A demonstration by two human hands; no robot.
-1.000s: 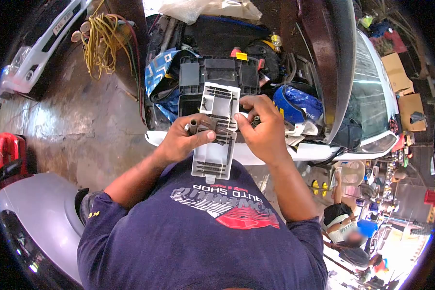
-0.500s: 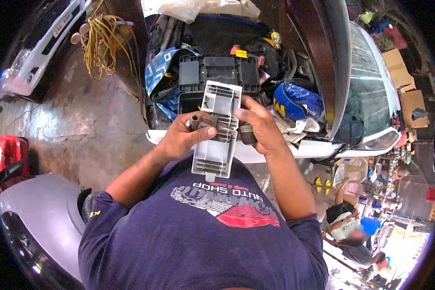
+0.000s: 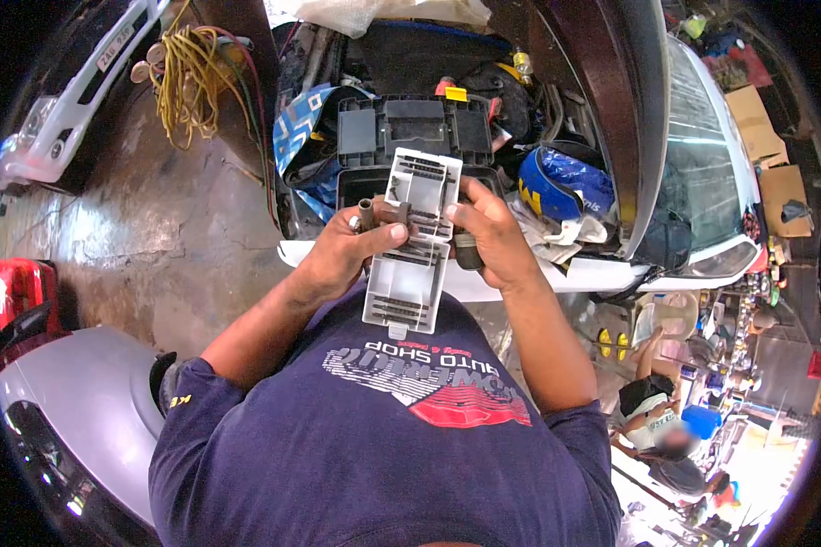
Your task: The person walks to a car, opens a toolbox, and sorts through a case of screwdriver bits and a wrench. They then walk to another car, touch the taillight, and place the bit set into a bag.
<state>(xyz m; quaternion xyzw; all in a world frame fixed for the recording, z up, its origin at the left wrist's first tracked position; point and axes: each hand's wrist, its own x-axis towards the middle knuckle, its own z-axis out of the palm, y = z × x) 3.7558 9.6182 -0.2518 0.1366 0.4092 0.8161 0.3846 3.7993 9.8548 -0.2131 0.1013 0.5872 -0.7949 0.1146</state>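
An opened white plastic case (image 3: 401,283) with dark bits lying in both halves is held between my hands in front of my chest. My left hand (image 3: 360,242) grips its left side with the thumb over the middle, and also holds metal sockets (image 3: 366,214) in its fingers. My right hand (image 3: 492,232) is closed on the right edge, thumb on the case, with a dark cylindrical socket (image 3: 468,252) beneath the thumb. Part of the fingers of each hand is hidden behind the case.
Beyond the case, a black toolbox (image 3: 410,132) stands open in a car's cargo space, beside a blue bag (image 3: 565,182). Yellow hose (image 3: 187,87) hangs at upper left. A grey car (image 3: 82,401) is at lower left. Another person (image 3: 656,410) sits at lower right.
The upper half of the case has shifted slightly right and up with my right hand. My grip looks the same, and the surroundings are slightly shifted in view.
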